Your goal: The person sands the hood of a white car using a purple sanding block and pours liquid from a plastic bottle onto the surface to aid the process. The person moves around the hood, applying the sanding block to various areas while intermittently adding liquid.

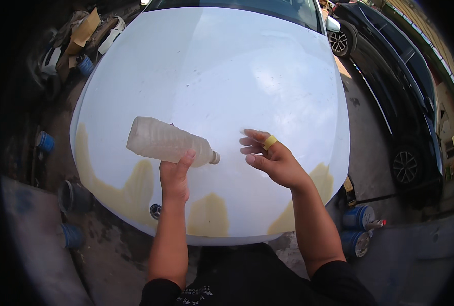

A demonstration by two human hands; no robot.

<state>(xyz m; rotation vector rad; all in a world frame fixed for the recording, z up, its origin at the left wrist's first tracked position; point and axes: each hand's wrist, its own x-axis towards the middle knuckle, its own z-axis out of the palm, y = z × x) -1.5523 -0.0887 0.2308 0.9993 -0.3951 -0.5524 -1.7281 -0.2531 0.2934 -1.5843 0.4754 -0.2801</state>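
My left hand (176, 176) is wrapped round a cloudy, ribbed plastic bottle (160, 140), its thumb on the near side. The bottle is tilted, with its narrow neck pointing right and slightly down, above a white car bonnet (196, 76). To the right of the neck, my right hand (275, 158) hovers over the bonnet, fingers apart and apparently holding nothing. A yellow band (270, 142) circles one of its fingers. Dull yellow patches (208, 217) run along the bonnet's near edge, around a small round emblem (156, 210).
A dark car (397, 97) is parked on the right. Blue cans (358, 218) stand on the floor near the bonnet's right corner. More blue cans (46, 142) and a dark bucket (75, 197) are on the left. Behind them lie a cardboard piece (84, 31) and car parts.
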